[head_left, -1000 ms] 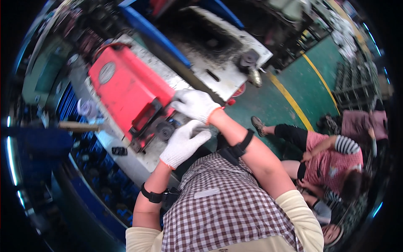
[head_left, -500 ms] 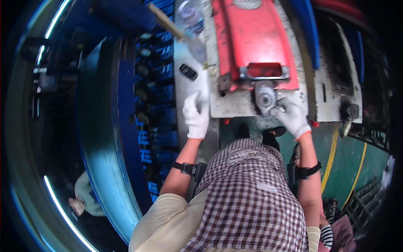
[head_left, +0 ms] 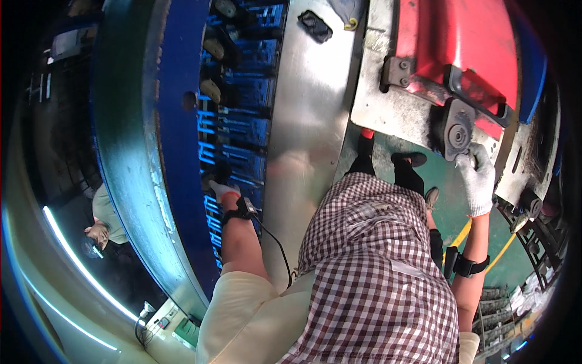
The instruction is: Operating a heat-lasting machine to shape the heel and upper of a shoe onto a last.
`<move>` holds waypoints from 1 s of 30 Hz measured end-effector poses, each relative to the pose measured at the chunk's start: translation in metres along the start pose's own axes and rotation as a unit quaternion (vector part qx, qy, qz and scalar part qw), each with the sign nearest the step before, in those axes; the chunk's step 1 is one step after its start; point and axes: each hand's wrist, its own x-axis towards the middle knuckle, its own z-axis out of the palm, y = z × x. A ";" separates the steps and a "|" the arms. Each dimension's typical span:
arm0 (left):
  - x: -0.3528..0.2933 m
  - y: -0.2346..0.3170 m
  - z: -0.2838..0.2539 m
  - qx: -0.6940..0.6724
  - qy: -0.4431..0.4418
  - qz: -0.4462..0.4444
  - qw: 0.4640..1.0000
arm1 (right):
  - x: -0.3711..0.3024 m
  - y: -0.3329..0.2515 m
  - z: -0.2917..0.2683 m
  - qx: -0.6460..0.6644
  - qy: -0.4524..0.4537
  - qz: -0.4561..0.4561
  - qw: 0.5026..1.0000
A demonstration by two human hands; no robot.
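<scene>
My right hand (head_left: 478, 181), in a white glove with an orange cuff, has its fingers closed at the lower end of a dark grey metal piece with a round ringed hub (head_left: 458, 133). That piece sits at the front of a red machine cover (head_left: 461, 42). My left hand (head_left: 223, 188), also gloved, reaches out to the left among the blue ribbed rack rows (head_left: 239, 164). A dark item lies by its fingertips; the fingers are too hidden to read.
A bare metal shelf (head_left: 306, 127) runs between the rack and the red machine, with a small black object (head_left: 315, 26) on it. A blue beam (head_left: 176, 121) borders the rack on the left. Another person (head_left: 103, 221) shows at far left.
My left hand has moved left from the metal shelf to the rack. My right hand stays at the grey hub piece. The view has swung left, so the red machine appears farther right.
</scene>
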 end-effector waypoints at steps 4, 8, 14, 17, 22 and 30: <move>0.041 -0.003 0.021 -0.082 -0.134 -0.042 0.987 | 0.003 0.017 -0.002 -0.015 0.007 -0.001 1.000; 0.079 0.018 0.034 -0.034 -0.258 -0.090 0.961 | 0.003 0.018 -0.006 -0.062 0.020 -0.056 0.996; 0.105 0.033 0.033 -0.008 -0.286 -0.124 0.950 | 0.001 0.007 -0.005 -0.093 0.026 -0.063 0.993; 0.060 0.036 0.025 0.043 -0.284 -0.070 0.955 | 0.002 0.002 -0.006 -0.051 0.057 -0.128 0.989; -0.086 0.017 0.006 -0.188 -0.225 -0.183 0.938 | 0.005 0.008 -0.014 -0.003 0.015 -0.084 0.996; -0.312 -0.001 -0.005 -0.071 -0.614 -0.225 0.753 | -0.011 -0.002 -0.027 0.002 0.147 -0.237 0.960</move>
